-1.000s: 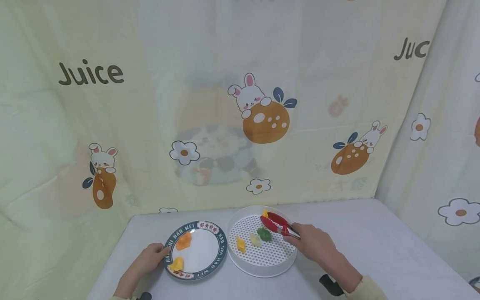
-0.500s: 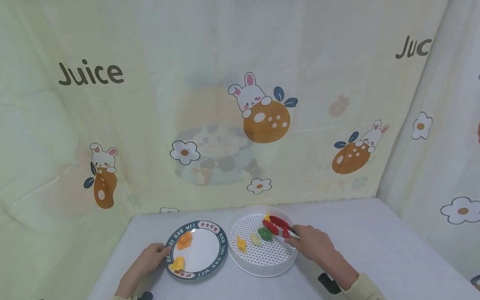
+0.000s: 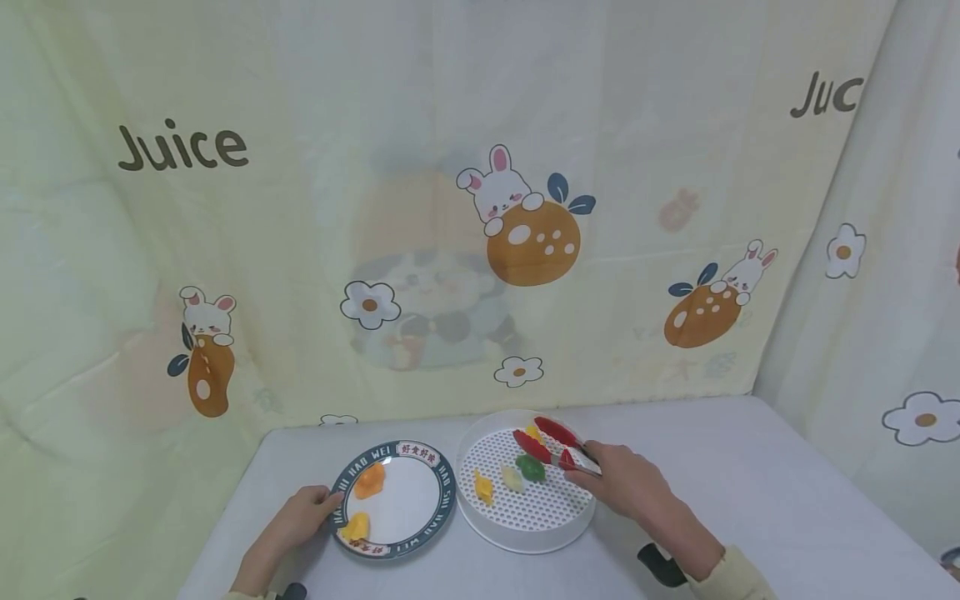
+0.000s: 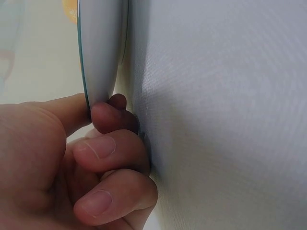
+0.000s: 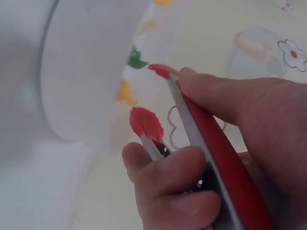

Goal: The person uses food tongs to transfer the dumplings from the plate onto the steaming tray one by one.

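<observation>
Now the red tongs (image 3: pixel 531 446) stand spread.
Head view: they were nearly closed half a second ago, so the yellow piece (image 3: pixel 533 433) in the white tray (image 3: pixel 525 540) seems unclamped; left wrist: the left hand (image 4: pixel 86 158) pinches the plate (image 4: pixel 100 52); right wrist: the right hand (image 5: pixel 268 120) grips the tongs.

Rabbit-print curtain (image 3: pixel 420 217) behind white tabletop (image 3: pixel 750 483)
</observation>
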{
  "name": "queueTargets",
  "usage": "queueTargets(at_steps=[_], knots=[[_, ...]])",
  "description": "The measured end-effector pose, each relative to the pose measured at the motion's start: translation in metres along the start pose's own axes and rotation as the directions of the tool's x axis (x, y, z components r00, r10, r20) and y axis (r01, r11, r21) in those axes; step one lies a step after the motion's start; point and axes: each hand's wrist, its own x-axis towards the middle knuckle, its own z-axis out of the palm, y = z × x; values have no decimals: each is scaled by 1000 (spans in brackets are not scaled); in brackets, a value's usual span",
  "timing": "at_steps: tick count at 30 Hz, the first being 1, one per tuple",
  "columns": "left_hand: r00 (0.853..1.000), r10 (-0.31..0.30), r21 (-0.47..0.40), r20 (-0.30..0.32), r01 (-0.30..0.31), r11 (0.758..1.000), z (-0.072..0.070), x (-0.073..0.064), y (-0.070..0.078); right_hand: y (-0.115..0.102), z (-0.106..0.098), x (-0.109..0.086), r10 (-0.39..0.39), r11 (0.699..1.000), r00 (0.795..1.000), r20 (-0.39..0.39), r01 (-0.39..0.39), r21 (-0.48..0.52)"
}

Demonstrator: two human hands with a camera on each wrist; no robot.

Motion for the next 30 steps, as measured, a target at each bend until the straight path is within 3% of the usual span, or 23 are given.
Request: queueTargets(at_steps=[10, 22, 30], knots=[[1000, 3, -4, 2, -3, 1000, -1, -1, 0, -27, -3, -6, 70, 995, 997, -33, -67, 71], [1000, -5, -7, 6, 5, 1000, -3, -2, 2, -63, 15, -7, 50, 993, 999, 0, -50, 108], [1000, -11, 0, 9, 11, 1000, -2, -1, 2, -96, 33, -9, -3, 990, 1000, 21, 0, 144]])
